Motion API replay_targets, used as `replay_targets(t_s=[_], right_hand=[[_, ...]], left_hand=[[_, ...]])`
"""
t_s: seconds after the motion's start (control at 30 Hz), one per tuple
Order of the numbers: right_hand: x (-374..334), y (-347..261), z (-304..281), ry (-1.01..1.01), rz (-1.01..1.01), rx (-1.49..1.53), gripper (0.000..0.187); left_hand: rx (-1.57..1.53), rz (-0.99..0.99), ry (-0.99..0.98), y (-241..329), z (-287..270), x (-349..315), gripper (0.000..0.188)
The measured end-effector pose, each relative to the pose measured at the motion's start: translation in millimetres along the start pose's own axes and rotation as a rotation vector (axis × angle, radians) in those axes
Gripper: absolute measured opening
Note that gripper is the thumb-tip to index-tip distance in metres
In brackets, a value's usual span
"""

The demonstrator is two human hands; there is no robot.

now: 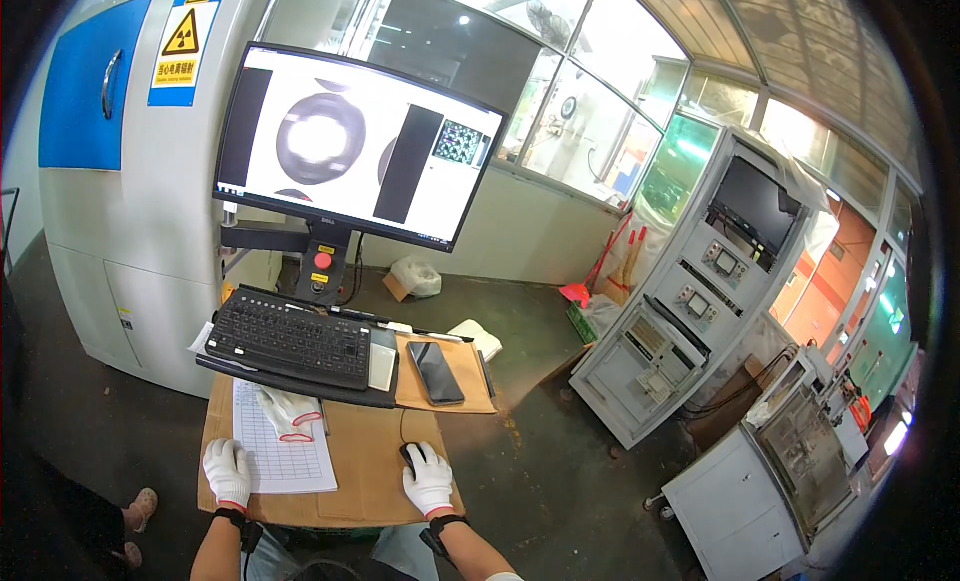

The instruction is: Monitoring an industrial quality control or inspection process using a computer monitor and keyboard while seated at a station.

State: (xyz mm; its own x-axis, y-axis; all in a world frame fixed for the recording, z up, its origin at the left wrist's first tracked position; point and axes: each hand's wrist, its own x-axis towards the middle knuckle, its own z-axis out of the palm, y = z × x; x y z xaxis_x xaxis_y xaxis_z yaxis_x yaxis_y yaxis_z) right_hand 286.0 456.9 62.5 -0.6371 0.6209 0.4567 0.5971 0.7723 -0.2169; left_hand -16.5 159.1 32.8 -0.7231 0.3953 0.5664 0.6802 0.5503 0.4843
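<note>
My left hand [227, 473], in a white knit glove, rests flat on the cardboard-topped table [365, 461] at the left edge of a printed grid form [290, 461]. It holds nothing. My right hand [429, 481], gloved alike, is closed over a black computer mouse [407, 455] near the table's right side. A spare pair of white gloves [287, 413] with red cuffs lies on the upper part of the form. Beyond stands a monitor [350, 146] showing a grey ring with a bright centre. Below it, a black keyboard [290, 336] sits on a tray.
A phone [435, 373] lies on a brown board right of the keyboard. A red button [323, 261] is under the monitor. A large grey machine [165, 241] with a blue door stands left, an equipment cabinet [680, 301] right. Someone's foot [142, 509] shows at lower left.
</note>
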Motion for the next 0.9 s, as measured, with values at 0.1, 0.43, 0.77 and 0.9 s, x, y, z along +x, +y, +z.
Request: replay_targets(t_s=[0.1,0.43,0.77,0.9], right_hand=[[1.5,-6.0,-6.3,-0.016,0.019,-0.008,0.055],[1.8,-7.2,-9.7,-0.018,0.023,0.012,0.055],[2.2,-5.2,-6.9,0.006,-0.001,0.017,0.055],[2.8,-6.2,-8.2,0.005,0.002,0.013,0.054]], left_hand=[[0.006,0.002,0.009,-2.3,1.5,-1.2,0.021],[-0.003,0.004,0.003,3.2,-3.8,1.4,0.019],[0.012,0.002,0.034,1.7,-1.0,-0.4,0.023],[0.012,0.018,0.056,3.8,-2.6,0.3,0.022]])
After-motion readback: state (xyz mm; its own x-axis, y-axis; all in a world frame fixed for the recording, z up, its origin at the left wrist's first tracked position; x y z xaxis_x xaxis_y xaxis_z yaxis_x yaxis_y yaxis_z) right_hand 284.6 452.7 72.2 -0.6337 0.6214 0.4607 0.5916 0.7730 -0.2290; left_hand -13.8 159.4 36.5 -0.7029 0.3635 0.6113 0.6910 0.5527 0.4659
